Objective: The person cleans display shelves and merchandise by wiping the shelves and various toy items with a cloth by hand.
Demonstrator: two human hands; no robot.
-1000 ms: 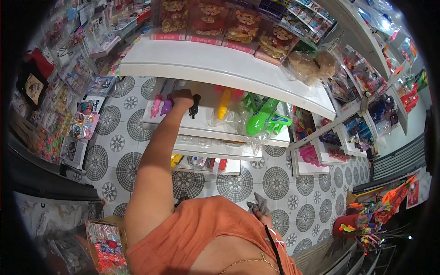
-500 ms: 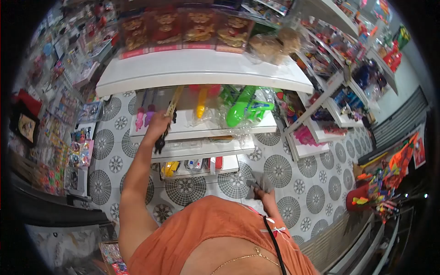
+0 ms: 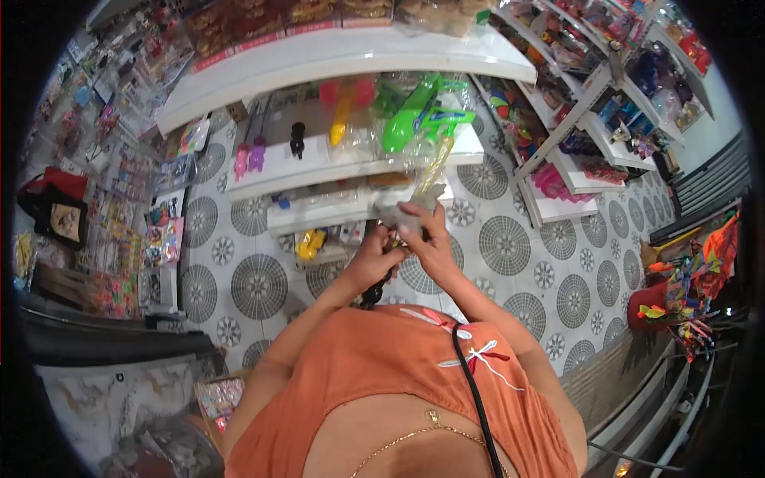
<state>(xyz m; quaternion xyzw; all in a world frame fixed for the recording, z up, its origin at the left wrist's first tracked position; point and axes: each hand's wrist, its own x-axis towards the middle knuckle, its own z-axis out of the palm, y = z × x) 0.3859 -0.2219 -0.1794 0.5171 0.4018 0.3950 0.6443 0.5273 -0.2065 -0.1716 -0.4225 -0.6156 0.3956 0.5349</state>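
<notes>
My left hand (image 3: 376, 258) is closed around a long gold-coloured stick (image 3: 437, 165) with a dark lower end, held in front of my chest. The stick slants up and to the right, its far part over the shelf edge. My right hand (image 3: 429, 237) is closed on a grey cloth (image 3: 405, 212), which wraps the stick just above my left hand. The fingers and cloth hide the stick's middle. Beyond it, a green toy plane (image 3: 418, 119) in clear plastic and a yellow toy (image 3: 341, 118) lie on the white shelf (image 3: 319, 169).
Pink (image 3: 241, 162), purple (image 3: 256, 154) and black (image 3: 297, 139) figures on sticks lie on the same shelf. Above it juts a wider white shelf (image 3: 343, 68) with boxed goods. A red bucket (image 3: 647, 307) of colourful toys stands right, on the patterned floor (image 3: 510, 243).
My left hand has brought the gold stick from the shelf toward my chest. My right hand has risen with the grey cloth and now meets the stick. The view has shifted down.
</notes>
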